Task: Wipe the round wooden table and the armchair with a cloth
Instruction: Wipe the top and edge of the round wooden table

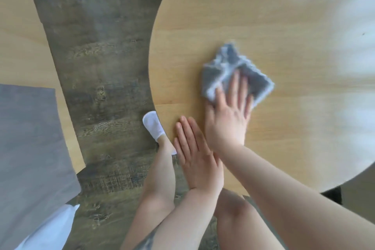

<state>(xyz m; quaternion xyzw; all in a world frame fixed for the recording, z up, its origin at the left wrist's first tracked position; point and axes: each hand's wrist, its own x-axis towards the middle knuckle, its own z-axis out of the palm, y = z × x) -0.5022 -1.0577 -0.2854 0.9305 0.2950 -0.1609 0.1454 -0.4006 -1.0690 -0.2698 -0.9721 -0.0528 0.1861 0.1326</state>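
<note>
Table-wiping step in hand: right hand (227, 115), fingers spread flat, presses the grey cloth (237, 71) onto the near-left part of the round table (284, 16), left hand (194, 152) flat beside it; next, probably sweep toward the unwiped far right.

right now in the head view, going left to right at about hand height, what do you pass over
grey cushion → dark wood-look floor → white sock → left hand flat at the edge of the round wooden table → right hand pressing the grey cloth → bare tabletop
</note>
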